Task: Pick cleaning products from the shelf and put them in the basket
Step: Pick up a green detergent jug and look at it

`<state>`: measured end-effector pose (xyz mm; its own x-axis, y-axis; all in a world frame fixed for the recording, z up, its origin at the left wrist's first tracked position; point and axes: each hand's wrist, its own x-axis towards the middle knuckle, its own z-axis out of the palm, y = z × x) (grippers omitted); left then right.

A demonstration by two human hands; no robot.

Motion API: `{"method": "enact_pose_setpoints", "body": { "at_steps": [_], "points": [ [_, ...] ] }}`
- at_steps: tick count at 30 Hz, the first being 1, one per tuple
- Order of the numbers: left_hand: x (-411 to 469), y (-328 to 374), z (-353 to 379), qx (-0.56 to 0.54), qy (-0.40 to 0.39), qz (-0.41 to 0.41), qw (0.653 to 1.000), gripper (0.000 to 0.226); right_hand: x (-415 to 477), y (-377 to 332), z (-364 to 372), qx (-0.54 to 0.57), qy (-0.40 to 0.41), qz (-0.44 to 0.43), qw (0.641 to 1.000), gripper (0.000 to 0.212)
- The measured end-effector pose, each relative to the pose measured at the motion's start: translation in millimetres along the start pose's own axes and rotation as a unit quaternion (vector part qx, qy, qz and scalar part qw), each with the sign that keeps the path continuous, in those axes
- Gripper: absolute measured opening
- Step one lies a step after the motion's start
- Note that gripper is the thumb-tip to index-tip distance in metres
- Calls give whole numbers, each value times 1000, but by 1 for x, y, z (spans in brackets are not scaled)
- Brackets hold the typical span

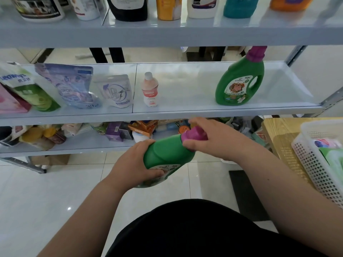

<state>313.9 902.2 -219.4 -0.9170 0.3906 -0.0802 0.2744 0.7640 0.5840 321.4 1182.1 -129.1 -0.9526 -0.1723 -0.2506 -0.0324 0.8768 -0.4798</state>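
Note:
I hold a green detergent bottle with a magenta cap in front of the shelf, tilted with the cap up and to the right. My left hand grips its lower body. My right hand curls around the cap and neck. A second green bottle of the same kind stands upright on the middle shelf at the right. The white perforated basket sits at the far right on a wooden table, with some items inside.
On the middle shelf stand a small pink bottle, a white pouch, a purple pouch and a green-white pack. The top shelf holds several bottles. The bottom shelf is crowded with small boxes and bags. White tiled floor lies below.

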Motion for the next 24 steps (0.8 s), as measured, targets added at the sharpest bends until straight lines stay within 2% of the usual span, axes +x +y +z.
{"method": "enact_pose_setpoints", "body": {
  "at_steps": [2, 4, 7, 8, 11, 13, 19, 24],
  "points": [
    [1, 0, 1, 5, -8, 7, 1000, 96, 5, 1, 3, -61, 16, 0, 998, 34],
    [2, -1, 1, 8, -14, 6, 1000, 98, 5, 4, 1, -30, 14, -33, 999, 22],
    [1, -4, 0, 6, -9, -4, 1000, 98, 3, 7, -6, 43, -30, -54, 997, 53],
    [0, -5, 0, 2, -6, -4, 1000, 97, 4, 7, -6, 51, -28, -44, 997, 57],
    [-1, -8, 2, -14, 6, -1, 1000, 93, 8, 5, -1, 28, 6, -47, 999, 38],
    [-3, -11, 4, -32, 15, -5, 999, 91, 6, 4, -1, 55, 23, -67, 996, 32],
    [-13, -28, 4, -123, 36, -52, 990, 86, -5, 11, -7, 244, 80, -44, 965, 49],
    [-18, -29, 1, -138, 44, -63, 987, 84, -7, 11, -3, 284, 85, -59, 953, 51]
  ]
}}
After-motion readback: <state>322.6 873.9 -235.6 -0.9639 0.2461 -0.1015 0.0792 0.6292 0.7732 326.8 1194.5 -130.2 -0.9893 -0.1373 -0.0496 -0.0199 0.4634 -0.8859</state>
